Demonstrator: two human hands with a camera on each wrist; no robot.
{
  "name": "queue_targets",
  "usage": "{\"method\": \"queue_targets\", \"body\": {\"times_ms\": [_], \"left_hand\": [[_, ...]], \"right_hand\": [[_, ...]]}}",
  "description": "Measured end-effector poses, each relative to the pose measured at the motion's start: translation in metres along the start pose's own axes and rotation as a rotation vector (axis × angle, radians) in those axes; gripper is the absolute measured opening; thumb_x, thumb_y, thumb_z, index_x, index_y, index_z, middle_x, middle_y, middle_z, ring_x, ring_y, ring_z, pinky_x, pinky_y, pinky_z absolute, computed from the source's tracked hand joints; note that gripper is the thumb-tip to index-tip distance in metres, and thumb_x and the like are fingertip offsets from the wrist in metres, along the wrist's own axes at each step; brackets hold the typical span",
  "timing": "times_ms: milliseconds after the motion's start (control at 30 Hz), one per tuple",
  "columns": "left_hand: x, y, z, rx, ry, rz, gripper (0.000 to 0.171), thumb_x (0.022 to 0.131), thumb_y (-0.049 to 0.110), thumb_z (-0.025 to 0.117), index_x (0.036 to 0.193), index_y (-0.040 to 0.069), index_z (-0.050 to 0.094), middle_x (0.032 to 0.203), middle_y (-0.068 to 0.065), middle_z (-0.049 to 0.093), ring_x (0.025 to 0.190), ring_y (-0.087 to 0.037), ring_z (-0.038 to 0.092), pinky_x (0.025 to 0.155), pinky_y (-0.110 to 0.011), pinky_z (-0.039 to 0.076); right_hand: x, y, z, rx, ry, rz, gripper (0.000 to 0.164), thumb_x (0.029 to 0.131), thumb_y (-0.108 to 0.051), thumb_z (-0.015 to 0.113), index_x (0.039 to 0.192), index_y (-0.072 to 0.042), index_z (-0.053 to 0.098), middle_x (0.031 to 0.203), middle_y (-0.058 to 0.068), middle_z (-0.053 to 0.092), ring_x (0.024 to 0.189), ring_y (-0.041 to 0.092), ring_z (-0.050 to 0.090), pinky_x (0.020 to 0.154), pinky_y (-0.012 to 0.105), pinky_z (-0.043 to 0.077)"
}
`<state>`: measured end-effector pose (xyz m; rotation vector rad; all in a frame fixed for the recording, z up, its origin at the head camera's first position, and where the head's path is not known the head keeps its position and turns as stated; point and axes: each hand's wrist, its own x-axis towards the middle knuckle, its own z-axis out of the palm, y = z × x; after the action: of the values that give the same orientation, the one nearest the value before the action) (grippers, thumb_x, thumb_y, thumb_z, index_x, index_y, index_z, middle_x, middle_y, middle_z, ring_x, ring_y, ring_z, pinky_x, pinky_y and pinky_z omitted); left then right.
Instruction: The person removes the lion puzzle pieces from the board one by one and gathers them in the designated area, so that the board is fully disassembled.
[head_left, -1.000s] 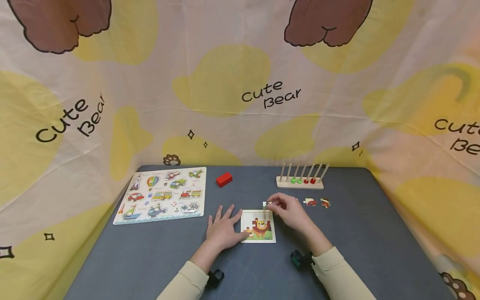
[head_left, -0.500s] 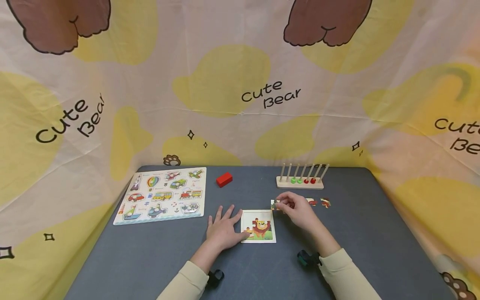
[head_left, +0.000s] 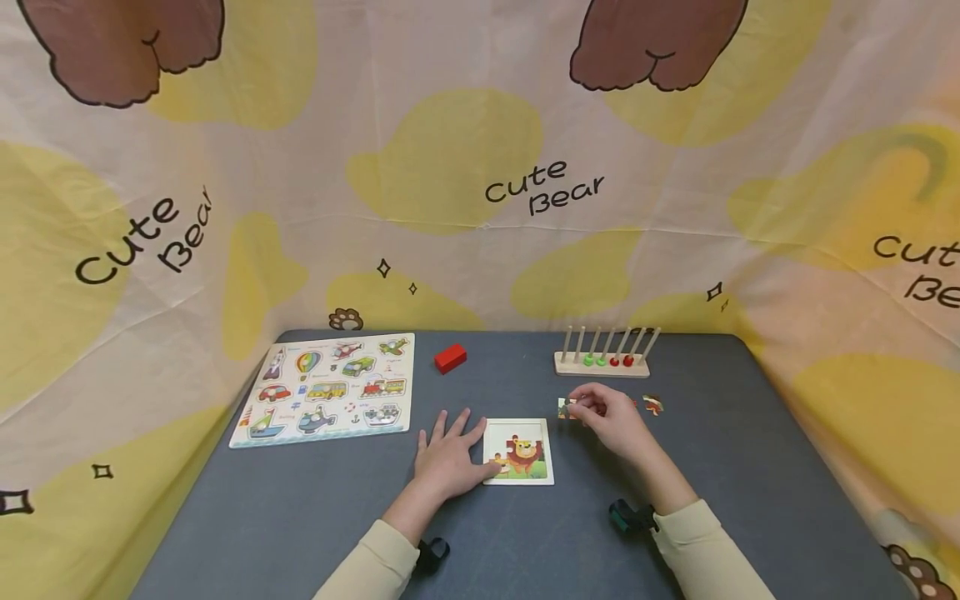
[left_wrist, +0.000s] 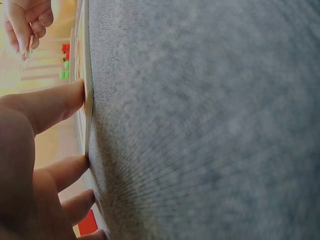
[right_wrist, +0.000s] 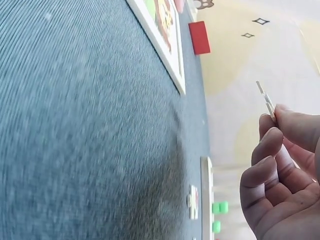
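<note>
Behind, "Cute Bear" backdrop (head_left: 543, 187), right hand (head_left: 613, 418) pinching puzzle piece (head_left: 564, 409)

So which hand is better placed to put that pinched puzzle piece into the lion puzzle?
Probably the right hand: it pinches the puzzle piece near the far right corner of the lion puzzle. The left hand only touches that puzzle's left side, so it may suit steadying.

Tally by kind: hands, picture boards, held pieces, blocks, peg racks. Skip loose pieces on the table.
Hands: 2, left hand and right hand
Picture boards: 2, lion puzzle and vehicle board
Held puzzle piece: 1
Red block: 1
Peg rack: 1
Total: 7
</note>
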<state>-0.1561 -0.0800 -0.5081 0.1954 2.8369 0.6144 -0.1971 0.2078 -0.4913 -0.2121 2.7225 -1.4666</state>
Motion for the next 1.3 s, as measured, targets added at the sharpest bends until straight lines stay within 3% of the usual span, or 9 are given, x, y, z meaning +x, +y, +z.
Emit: {"method": "queue_targets", "body": {"times_ms": [633,833,1300], "left_hand": [[0.001,0.0,0.001,0.003,0.0,-0.008,0.082,0.082,0.058,0.074,0.152,0.025,0.047,0.164,-0.007,0.034,0.154,-0.042,0.014,0.117,-0.072,0.013],[0.001,0.0,0.001,0.003,0.001,-0.005,0.082,0.082,0.058,0.073,0.152,0.025,0.047,0.164,-0.007,0.034,0.154,-0.042,0.014,0.117,-0.072,0.013],[0.001,-0.001,0.002,-0.004,0.017,0.019,0.081,0.082,0.058,0.073,0.152,0.024,0.048,0.164,-0.007,0.034,0.154,-0.042,0.015,0.117,-0.072,0.014]], "right_hand": [[-0.004,0.034,-0.02,-0.024,0.008,0.04,0.023,0.093,-0.022,0.074,0.11,-0.007,0.069,0.086,0.005,0.072,0.072,0.018,0.061,0.061,0.026,0.051],[-0.005,0.04,-0.023,-0.051,-0.004,0.08,0.027,0.092,-0.024,0.076,0.108,-0.004,0.066,0.083,0.005,0.072,0.071,0.017,0.059,0.059,0.027,0.047],[-0.004,0.047,-0.023,-0.12,-0.012,0.109,0.018,0.092,-0.02,0.075,0.1,-0.006,0.067,0.079,0.003,0.07,0.07,0.015,0.059,0.06,0.029,0.046]]}}
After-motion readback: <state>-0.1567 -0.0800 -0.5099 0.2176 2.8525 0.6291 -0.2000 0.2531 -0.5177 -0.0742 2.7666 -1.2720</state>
